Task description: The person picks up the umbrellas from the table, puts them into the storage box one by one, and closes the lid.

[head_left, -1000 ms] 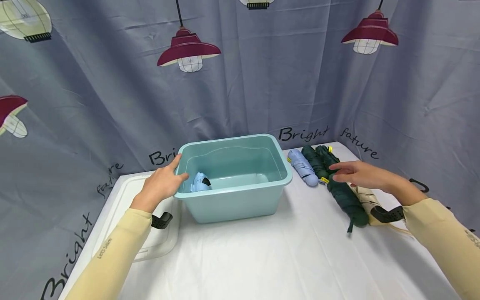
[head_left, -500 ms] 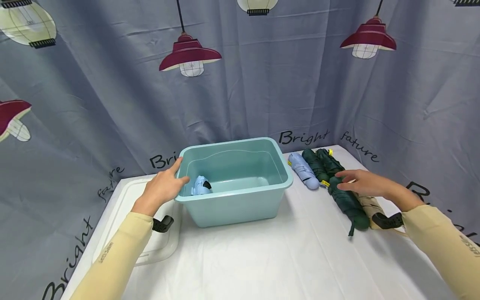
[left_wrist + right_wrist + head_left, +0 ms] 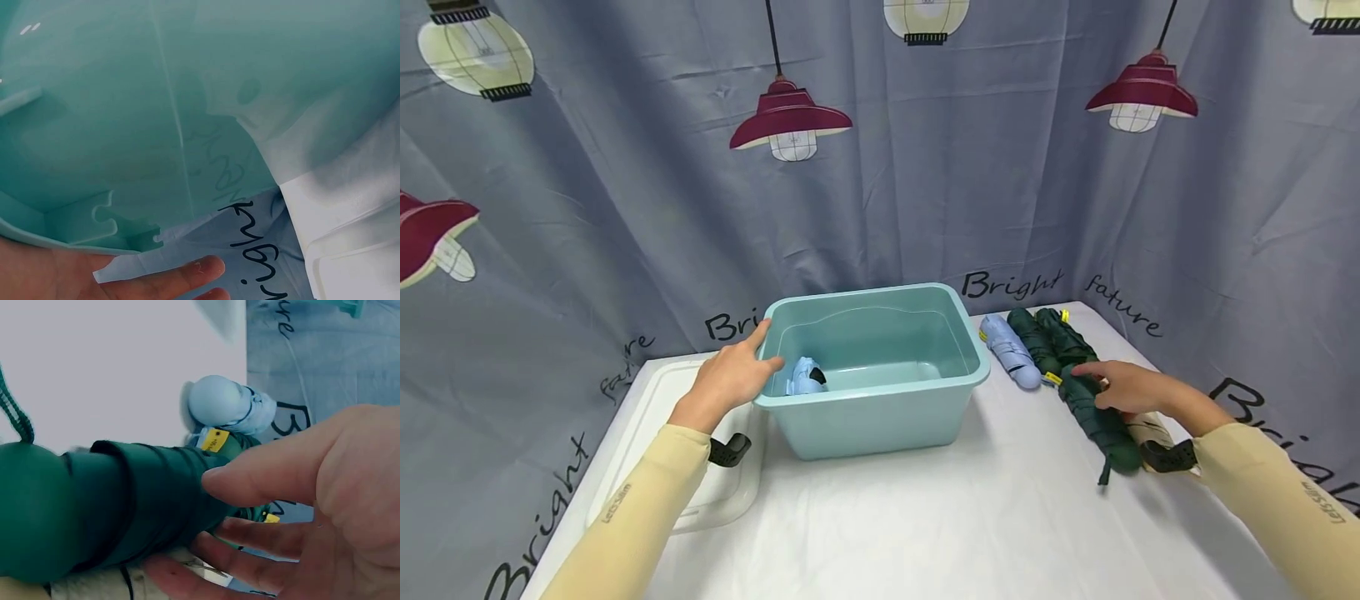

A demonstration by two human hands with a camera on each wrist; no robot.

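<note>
Your white table (image 3: 940,525) holds a blue-green bin (image 3: 880,423), with a white lid (image 3: 726,487) flat to its left. On the right lies a near green umbrella (image 3: 1093,421), with a tan umbrella (image 3: 1150,429) beside it and two far green umbrellas (image 3: 1033,337) next to a blue umbrella (image 3: 1011,350). Your left hand (image 3: 730,375) touches the bin's left rim, thumb and pointing finger spread. Your right hand (image 3: 1131,387) is round the near green umbrella's far end; I cannot tell if it squeezes. A blue bundle (image 3: 805,375) sits inside the bin's left part.
</note>
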